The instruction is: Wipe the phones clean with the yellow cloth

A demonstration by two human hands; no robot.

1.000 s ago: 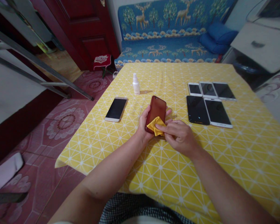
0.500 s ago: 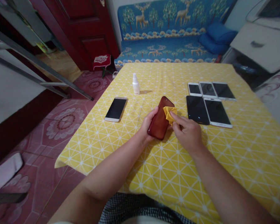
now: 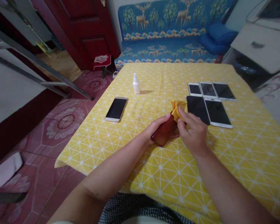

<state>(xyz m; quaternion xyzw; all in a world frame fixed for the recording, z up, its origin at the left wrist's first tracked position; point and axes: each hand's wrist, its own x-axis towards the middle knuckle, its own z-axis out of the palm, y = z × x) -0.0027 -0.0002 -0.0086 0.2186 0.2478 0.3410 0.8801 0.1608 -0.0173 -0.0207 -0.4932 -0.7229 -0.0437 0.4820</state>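
A reddish-brown phone case [image 3: 164, 132] is gripped in my left hand [image 3: 155, 127], tilted above the table, thumb along its left edge and fingertips showing at its right side. My right hand [image 3: 192, 129] pinches a yellow cloth [image 3: 177, 109] against the upper end of the case and hides part of that end. Whether a phone sits inside the case cannot be made out. To the left lies a phone with a white frame and dark screen [image 3: 116, 109]. A white spray bottle [image 3: 136, 85] stands upright behind it.
On the right of the yellow patterned tablecloth [image 3: 163, 175] lie several phones, among them a black one [image 3: 197, 107] and a white-framed one [image 3: 218, 112]. A blue sofa [image 3: 163, 43] stands beyond the table, and a red stool [image 3: 102, 61] stands beyond its left side.
The case has turned and tilted in my left hand, its top shifting right and down. My right hand and the cloth have moved up and right to its upper end.
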